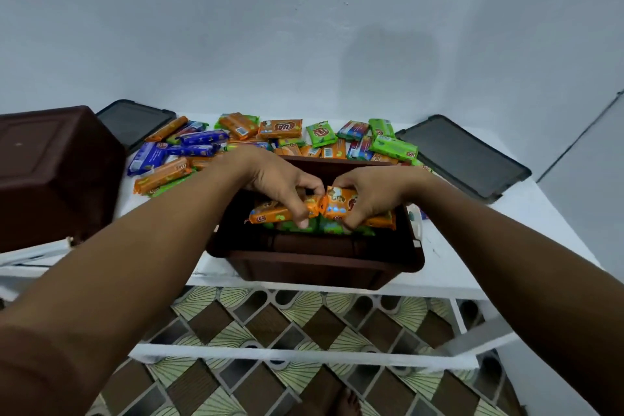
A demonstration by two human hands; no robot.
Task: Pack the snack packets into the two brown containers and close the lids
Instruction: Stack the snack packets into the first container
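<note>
An open brown container [314,260] stands at the table's front edge with green and orange packets inside. Over it, my left hand [280,184] grips an orange snack packet [270,213] and my right hand [371,191] grips another orange packet [341,203]; the two packets meet end to end. A second brown container [54,172] lies upside down at the left. Several loose packets [280,137], orange, green and blue, are spread across the back of the table. One dark lid [135,121] lies at the back left and another dark lid [462,155] at the right.
The white table [472,253] stands against a pale wall. Below its front edge run white frame bars [304,356] over a patterned tile floor. A foot [347,404] shows at the bottom.
</note>
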